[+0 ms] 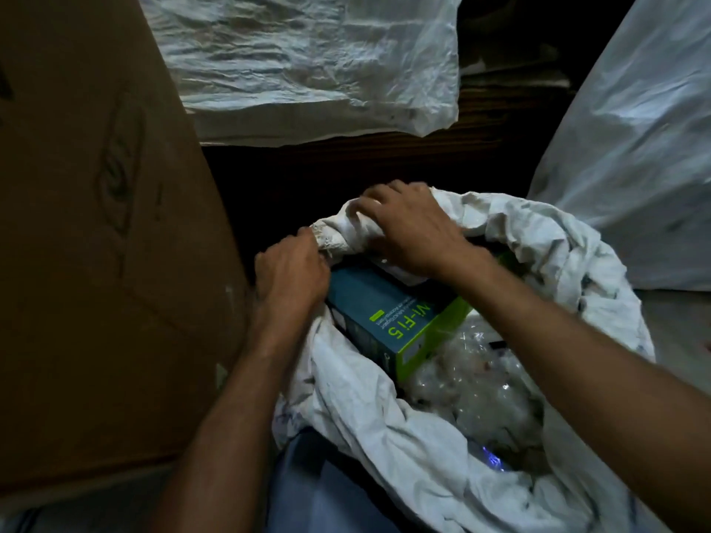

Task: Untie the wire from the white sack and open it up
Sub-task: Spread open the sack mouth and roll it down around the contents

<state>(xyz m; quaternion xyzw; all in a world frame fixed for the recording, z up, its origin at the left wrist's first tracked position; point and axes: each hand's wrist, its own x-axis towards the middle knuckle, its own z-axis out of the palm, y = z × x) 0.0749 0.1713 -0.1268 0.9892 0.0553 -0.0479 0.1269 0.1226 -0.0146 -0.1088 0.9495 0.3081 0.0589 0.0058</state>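
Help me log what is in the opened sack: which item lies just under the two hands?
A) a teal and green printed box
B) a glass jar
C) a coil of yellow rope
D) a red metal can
A: a teal and green box lies inside the white sack, just below the left hand and right hand, beside clear plastic wrap.

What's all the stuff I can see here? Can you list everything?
white sack: one, white, low centre, mouth open, far edge bunched
box: one, teal and green, inside the sack
clear plastic: a heap, see-through, inside the sack beside the box
cardboard box: one, brown, at the left
other sacks: two, white, one at top, one at right
wire: none that I can make out
left hand: gripping the sack's bunched edge
right hand: gripping the same bunched edge
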